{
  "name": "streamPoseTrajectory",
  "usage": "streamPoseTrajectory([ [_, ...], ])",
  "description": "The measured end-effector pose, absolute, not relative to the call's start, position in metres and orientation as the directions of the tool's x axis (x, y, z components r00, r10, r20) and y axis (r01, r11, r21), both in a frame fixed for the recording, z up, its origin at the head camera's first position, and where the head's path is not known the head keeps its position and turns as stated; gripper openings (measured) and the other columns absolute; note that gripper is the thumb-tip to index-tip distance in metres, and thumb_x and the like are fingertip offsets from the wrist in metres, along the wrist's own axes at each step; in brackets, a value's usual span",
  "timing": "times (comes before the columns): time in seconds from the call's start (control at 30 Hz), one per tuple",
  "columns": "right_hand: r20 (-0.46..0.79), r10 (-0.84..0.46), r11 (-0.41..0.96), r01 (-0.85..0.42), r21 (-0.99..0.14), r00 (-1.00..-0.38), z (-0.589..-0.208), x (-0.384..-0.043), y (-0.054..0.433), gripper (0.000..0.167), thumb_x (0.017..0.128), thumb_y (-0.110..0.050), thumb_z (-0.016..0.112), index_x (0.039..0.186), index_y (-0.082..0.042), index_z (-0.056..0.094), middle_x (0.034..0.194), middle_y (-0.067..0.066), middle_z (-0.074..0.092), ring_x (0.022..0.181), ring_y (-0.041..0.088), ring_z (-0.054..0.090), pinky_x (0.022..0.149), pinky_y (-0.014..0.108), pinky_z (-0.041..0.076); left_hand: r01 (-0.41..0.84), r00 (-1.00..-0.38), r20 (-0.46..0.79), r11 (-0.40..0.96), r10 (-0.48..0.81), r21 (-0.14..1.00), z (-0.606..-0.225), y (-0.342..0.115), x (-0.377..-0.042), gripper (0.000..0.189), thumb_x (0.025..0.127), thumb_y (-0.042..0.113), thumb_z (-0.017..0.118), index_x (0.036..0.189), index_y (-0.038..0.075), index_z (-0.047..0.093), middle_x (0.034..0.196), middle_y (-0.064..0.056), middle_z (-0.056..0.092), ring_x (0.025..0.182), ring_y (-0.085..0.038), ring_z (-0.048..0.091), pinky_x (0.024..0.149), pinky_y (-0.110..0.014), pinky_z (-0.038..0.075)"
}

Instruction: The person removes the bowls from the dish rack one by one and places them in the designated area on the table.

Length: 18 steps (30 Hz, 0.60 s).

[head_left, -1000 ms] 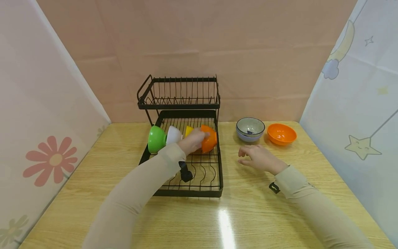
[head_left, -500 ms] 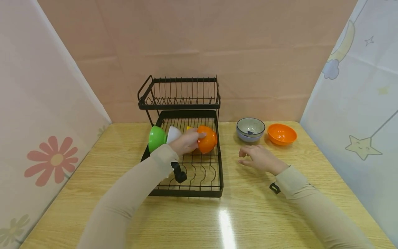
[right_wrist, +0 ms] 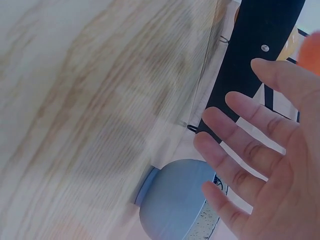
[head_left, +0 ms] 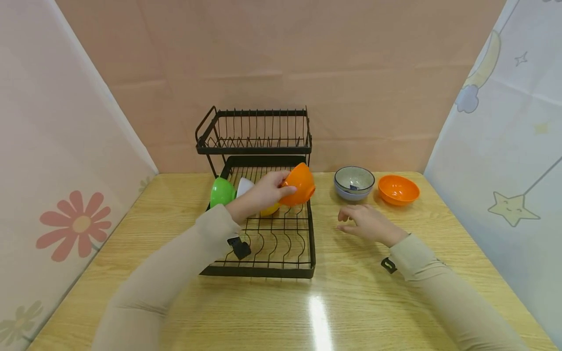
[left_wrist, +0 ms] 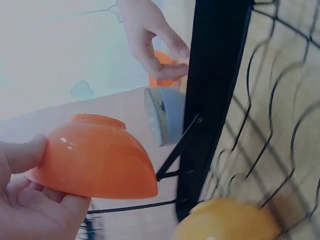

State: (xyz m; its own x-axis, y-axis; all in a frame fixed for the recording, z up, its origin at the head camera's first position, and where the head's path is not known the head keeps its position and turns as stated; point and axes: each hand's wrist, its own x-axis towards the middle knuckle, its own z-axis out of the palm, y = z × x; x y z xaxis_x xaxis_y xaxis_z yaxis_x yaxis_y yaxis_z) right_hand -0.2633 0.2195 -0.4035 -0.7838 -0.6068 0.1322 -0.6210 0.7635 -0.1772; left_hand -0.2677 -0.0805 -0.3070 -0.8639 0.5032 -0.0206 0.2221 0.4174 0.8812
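Your tabletop [head_left: 360, 312] is of light wood grain, with one bright glare strip at its front. Behind it hangs a plain pinkish cloth backdrop [head_left: 263, 58]; a pale flower-printed wall [head_left: 66, 131] stands on the left, a pale star-printed wall [head_left: 513, 156] on the right. Your left hand [head_left: 267, 189] pinches a glossy orange round bowl [head_left: 300, 185] above the right edge of the black metal two-tier rack [head_left: 263, 272]. Your right hand [head_left: 366, 224] is over the tabletop, its fingers apart.

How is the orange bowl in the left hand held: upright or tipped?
Tipped. In the head view, the left hand holds the orange bowl with its base facing right and downward, rather than straight down.
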Motion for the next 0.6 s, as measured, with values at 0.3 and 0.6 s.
streamPoseTrajectory([
  [0.3,0.121,-0.612,0.763,-0.623,-0.171,-0.782,-0.401,-0.265,0.219,0.020,0.090,-0.034,0.068,0.097,-0.016,0.063,0.096,-0.002,0.068,0.088,0.019,0.064,0.080,0.043,0.051,0.826,-0.563,0.305,0.526,0.768,0.202,-0.288,-0.086,-0.234,0.019,0.091,0.023,0.067,0.105,0.011,0.063,0.091,-0.002,0.071,0.066,-0.010,0.060,0.065,-0.020,0.051],
  [0.6,0.130,-0.620,0.749,-0.633,-0.196,-0.774,-0.399,-0.263,0.217,0.021,0.089,-0.029,0.071,0.100,-0.013,0.064,0.095,-0.002,0.068,0.089,0.022,0.066,0.080,0.043,0.052,0.940,-0.181,0.312,0.257,0.933,-0.224,-0.304,-0.086,-0.232,0.014,0.084,0.025,0.072,0.094,0.015,0.069,0.092,0.004,0.076,0.080,-0.007,0.070,0.084,-0.024,0.054],
])
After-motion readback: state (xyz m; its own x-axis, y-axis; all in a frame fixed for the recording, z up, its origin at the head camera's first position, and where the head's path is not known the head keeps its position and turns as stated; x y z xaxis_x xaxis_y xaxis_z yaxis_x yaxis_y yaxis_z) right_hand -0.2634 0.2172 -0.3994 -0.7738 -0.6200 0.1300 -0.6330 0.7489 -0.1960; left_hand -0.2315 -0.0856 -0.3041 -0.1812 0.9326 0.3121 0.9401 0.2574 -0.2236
